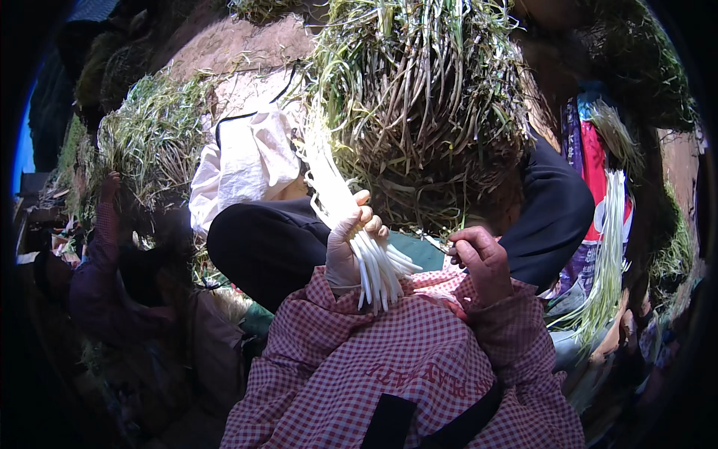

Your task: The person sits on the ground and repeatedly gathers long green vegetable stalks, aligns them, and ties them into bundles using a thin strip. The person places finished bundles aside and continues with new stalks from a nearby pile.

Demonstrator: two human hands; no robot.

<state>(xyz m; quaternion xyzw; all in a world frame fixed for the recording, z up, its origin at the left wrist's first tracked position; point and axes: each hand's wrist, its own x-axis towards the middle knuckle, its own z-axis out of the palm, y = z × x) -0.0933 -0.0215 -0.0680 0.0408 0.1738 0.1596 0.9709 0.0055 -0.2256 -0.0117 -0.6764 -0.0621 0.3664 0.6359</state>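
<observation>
My left hand, seemingly in a thin pale glove, is closed around a bundle of white peeled stems. The cut-looking ends hang over my checked sleeve, and the stems run up past my fist into glaring sunlight. To its right, my right hand has thumb and fingertips pinched on a small thin object, too small to name surely. Green cloth lies in my lap beneath both hands. In front of my legs rises a big heap of green-leaved stalks, with brownish stems and tangled dry leaves.
A white cloth sack lies beside my left knee. At right, peeled pale stems rest on a red and purple printed bag. Another person sits at left, one hand at another stalk heap.
</observation>
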